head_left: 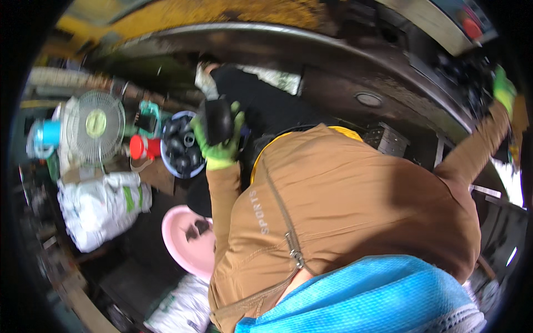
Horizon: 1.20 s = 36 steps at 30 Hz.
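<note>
In my left hand [221, 152], which wears a yellow-green glove, is a black rounded, cup-like part [218, 119]. The fingers wrap round its sides, and it is held up in front of my body. Just left of it stands a pale blue basin [165, 158] filled with several glossy black rounded pieces [183, 145]. My right arm stretches far out to the right. At its end my right hand [504, 91], gloved the same, is beside a heap of black parts [463, 83]; its fingers are small and blurred.
A pink basin [173, 244] with dark scraps stands at lower left. Farther left are a fan [95, 121], a red container [145, 147], a blue jug [47, 137] and a white sack [100, 208]. A curved metal machine edge [250, 26] runs across the far side.
</note>
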Available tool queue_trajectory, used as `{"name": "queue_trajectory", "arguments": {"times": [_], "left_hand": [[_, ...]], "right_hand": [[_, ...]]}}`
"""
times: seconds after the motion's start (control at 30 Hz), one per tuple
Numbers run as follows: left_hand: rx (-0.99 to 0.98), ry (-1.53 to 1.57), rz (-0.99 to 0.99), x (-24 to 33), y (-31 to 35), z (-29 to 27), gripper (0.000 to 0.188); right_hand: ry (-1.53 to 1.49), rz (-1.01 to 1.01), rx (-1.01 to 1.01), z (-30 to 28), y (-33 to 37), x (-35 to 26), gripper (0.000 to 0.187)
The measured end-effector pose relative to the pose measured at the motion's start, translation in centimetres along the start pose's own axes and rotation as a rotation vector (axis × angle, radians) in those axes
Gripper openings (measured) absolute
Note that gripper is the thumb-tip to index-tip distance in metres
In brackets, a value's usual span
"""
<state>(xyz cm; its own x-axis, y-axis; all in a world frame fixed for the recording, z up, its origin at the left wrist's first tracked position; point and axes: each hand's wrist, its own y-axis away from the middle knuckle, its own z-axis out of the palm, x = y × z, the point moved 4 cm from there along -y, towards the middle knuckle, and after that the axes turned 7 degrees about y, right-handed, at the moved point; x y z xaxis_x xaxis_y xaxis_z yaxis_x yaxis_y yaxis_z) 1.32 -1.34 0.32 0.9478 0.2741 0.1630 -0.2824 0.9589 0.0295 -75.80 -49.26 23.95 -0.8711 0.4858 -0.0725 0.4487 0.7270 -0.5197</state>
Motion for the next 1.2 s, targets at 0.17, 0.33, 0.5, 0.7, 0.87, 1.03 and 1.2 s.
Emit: {"name": "queue_trajectory", "arguments": {"times": [0.17,0.33,0.5,0.7,0.87,1.03,1.2], "left_hand": [[0.085,-1.071,0.556,-0.5,-0.3,4.7,0.037],[0.178,-1.536,0.857,2.0,1.6,8.8,0.043],[0.365,-1.877,1.181,5.7,4.8,10.4,0.054],[0.423,-1.452,0.919,7.2,8.6,8.5,0.084],[-0.017,-0.049,0.576,6.8,9.3,5.7,0.058],[0.027,0.346,0.558,6.4,9.1,3.3,0.051],[0.238,0.180,0.670,7.4,9.2,1.6,0.046]], "right_hand": [[-0.984,-0.600,-0.238,-9.1,17.9,-18.3,0.072],[-1.448,-0.822,-1.407,-15.8,44.4,-35.6,0.049],[-1.156,-1.156,-1.707,-20.0,62.1,-44.3,0.036],[-1.190,-1.223,-2.524,-20.9,71.9,-48.7,0.031],[-1.069,-1.516,-2.502,-21.1,75.6,-49.4,0.030],[-1.132,-1.781,-1.696,-21.0,76.0,-52.1,0.039],[-1.619,-2.584,-0.775,-21.3,71.9,-52.3,0.034]]}}
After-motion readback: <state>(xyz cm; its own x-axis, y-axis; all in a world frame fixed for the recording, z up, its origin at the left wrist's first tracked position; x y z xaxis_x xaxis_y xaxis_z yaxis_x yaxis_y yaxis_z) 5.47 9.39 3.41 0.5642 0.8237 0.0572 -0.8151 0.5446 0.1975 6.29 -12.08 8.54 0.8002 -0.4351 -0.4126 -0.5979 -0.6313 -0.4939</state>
